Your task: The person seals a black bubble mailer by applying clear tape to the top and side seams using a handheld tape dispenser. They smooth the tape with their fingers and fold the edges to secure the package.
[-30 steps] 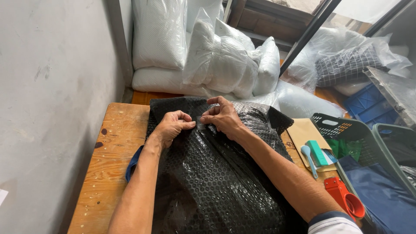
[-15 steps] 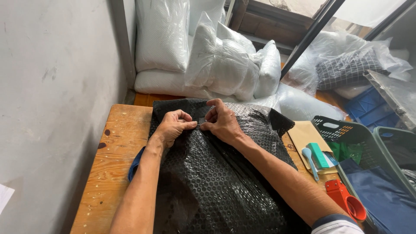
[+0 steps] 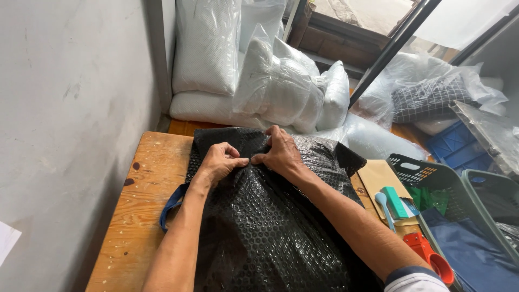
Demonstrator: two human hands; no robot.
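Bubble-wrapped bundle [image 3: 270, 227]: black, lying across the wooden worktop [image 3: 146, 200]; a blue strap [image 3: 172, 204] is sticking out at its left edge
Left hand [image 3: 219, 162]: fingers curling shut, pinching the wrap near the bundle's far end
Right hand [image 3: 281, 152]: pressing and gripping the same fold; thumbs are touching
Behind: white plastic-bagged pillows [image 3: 270, 81] are leaning by the wall
Right side: green basket [image 3: 448, 189]; orange tape dispenser [image 3: 430, 257]
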